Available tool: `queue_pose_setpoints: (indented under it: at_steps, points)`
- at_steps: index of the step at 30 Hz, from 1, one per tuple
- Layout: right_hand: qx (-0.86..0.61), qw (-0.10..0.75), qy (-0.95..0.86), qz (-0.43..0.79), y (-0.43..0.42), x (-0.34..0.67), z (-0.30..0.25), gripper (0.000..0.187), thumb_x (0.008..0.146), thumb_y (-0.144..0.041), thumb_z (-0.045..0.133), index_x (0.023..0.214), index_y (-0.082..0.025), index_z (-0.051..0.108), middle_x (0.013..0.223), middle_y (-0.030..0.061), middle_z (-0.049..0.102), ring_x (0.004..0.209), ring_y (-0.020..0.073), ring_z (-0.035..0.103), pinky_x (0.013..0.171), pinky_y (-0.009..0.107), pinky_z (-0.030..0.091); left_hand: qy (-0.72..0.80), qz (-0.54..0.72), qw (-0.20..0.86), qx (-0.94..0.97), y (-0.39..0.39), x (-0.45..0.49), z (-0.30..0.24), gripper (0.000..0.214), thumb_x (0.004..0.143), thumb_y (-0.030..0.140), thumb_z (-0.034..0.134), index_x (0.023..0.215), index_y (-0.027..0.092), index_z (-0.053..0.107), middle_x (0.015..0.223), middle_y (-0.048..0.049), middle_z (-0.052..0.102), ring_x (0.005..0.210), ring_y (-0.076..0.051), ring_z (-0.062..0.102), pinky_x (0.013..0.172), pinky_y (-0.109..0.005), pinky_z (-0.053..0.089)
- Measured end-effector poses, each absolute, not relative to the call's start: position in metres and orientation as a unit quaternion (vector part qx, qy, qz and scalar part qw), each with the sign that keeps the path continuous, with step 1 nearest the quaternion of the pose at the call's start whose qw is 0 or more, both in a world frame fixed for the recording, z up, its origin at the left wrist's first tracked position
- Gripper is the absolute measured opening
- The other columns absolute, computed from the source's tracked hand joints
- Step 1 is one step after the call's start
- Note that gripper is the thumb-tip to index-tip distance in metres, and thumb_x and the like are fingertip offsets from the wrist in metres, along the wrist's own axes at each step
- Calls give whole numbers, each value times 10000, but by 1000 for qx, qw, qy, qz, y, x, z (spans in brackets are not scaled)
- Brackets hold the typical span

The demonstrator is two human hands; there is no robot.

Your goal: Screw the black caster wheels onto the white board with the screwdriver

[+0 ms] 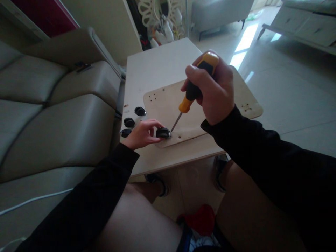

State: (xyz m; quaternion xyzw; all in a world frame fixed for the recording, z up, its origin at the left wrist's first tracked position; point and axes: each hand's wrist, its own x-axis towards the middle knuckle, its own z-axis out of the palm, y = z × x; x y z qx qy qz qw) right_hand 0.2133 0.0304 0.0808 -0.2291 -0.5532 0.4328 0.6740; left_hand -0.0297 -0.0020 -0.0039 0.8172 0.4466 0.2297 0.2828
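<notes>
In the head view, the left hand (143,133) reaches in over the near left corner of a pale wooden board (170,101), its thumb and forefinger pinching a black caster wheel (162,133) from the side. The caster sits on that corner, with a bit of shiny metal showing on its right. The right hand (216,89) is wrapped around the yellow-and-black handle of a screwdriver (193,90), fingers curled round the grip and thumb laid along it. The screwdriver slants down to the left, and its tip is at the metal part of the caster; whether it sits in a screw head is too small to tell.

The board lies flat on a white table (152,68), with clusters of small holes near its far left corner and its right end. Three more black casters lie left of the board: one (140,111) just beside its left edge, a second (129,122) nearer the table's left side, and a third (126,133) close to the left wrist.

A padded sofa (76,136) stands along the left of the table, with a white cable (36,199) across its near end. A white cabinet (301,22) stands across the shiny tiled floor (296,91), and something red (202,218) shows between the person's legs.
</notes>
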Motion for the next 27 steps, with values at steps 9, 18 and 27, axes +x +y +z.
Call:
queue_pose_setpoints:
  at_steps: [9, 18, 27]
  points:
    - [-278, 655, -561, 424, 26, 215, 83, 442, 741, -561, 832, 725, -261, 508, 616, -74, 585, 429, 77, 376, 518, 262, 515, 441, 223, 285, 821, -2, -29, -2, 271, 739, 191, 842, 988, 158, 740, 968, -39, 716, 541, -52, 563, 503, -193, 455]
    - [-270, 662, -565, 412, 27, 214, 82, 350, 772, -456, 779, 710, -263, 493, 611, -67, 576, 516, 93, 522, 521, 232, 517, 433, 224, 310, 816, -2, -33, -5, 307, 764, 181, 819, 1062, 166, 746, 996, -34, 671, 541, -42, 573, 502, -191, 477]
    - [-273, 649, -576, 416, 22, 217, 83, 318, 824, -438, 783, 741, -252, 539, 641, -66, 610, 508, 92, 520, 570, 233, 569, 433, 224, 314, 815, -2, -33, -6, 326, 774, 207, 823, 1089, 169, 746, 1021, -40, 674, 550, -44, 573, 498, -188, 487]
